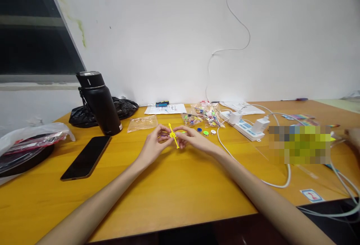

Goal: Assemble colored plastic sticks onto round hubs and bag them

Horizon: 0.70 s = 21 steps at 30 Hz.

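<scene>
A thin yellow arrow-shaped pointer [176, 142] with a round middle is held between my two hands above the table. The fingertips of my left hand [154, 143] pinch it from the left. From the right, the fingers of my right hand [195, 140] close on its middle. The pointer stands tilted, one tip up and the other down. Some of my fingers hide behind it. Just beyond my right hand lie a blue disc [199, 130], a green disc [206, 133] and a white disc [213, 132].
Left are a phone [86, 158] and a black bottle [101, 106]. Behind my hands lie a clear bag [142, 124], a screwdriver [162, 104] and bags of small parts [209, 113]. A power strip [247, 129] trails cables at right. Another person's hand [353, 137] shows at the right edge.
</scene>
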Motion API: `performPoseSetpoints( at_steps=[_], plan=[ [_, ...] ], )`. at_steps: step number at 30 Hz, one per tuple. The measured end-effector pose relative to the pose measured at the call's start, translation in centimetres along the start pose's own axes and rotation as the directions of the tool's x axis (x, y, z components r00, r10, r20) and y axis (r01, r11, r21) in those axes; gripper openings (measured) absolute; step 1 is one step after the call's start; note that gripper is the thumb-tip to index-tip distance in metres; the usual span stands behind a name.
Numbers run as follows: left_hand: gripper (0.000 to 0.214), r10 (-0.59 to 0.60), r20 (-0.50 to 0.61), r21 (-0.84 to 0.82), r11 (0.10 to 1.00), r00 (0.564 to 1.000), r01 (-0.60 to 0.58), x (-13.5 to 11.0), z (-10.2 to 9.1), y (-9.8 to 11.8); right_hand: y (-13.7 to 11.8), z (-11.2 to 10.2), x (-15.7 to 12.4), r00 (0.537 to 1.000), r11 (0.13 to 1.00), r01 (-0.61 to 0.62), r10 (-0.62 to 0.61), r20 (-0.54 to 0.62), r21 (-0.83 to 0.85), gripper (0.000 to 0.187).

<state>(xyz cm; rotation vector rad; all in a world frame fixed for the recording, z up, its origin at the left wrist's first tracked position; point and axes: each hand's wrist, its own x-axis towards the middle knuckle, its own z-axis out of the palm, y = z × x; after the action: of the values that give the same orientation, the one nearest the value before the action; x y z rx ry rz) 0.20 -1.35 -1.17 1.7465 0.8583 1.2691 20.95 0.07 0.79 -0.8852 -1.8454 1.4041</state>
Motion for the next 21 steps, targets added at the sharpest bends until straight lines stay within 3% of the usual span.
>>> performPoseSetpoints(
  at_steps=[7, 11, 14, 21],
  plan=[
    [0.024, 0.002, 0.005, 0.087, 0.996, 1.0, -0.003, 0.0, -0.5, 0.7, 0.7, 1.0, 0.1, 0.999, 0.976, -0.009, 0.002, 0.036, 0.219, 0.043],
    [0.029, -0.032, -0.002, -0.03, 0.999, 0.999, 0.032, 0.4, -0.6, 0.6, 0.2, 1.3, -0.2, 0.999, 0.945, -0.034, 0.03, 0.016, 0.325, 0.051],
    [0.03, -0.068, 0.005, -0.114, 0.991, 0.998, 0.068, 0.7, -0.6, 0.6, -0.2, 1.5, -0.4, 1.0, 0.919, -0.025, 0.016, 0.026, 0.395, 0.043],
    [0.027, -0.06, 0.176, -0.19, 0.977, 0.983, 0.094, 0.3, -0.2, 1.1, -0.5, 1.8, -0.4, 0.995, 0.853, -0.069, 0.023, 0.095, 0.517, 0.023]
  ],
)
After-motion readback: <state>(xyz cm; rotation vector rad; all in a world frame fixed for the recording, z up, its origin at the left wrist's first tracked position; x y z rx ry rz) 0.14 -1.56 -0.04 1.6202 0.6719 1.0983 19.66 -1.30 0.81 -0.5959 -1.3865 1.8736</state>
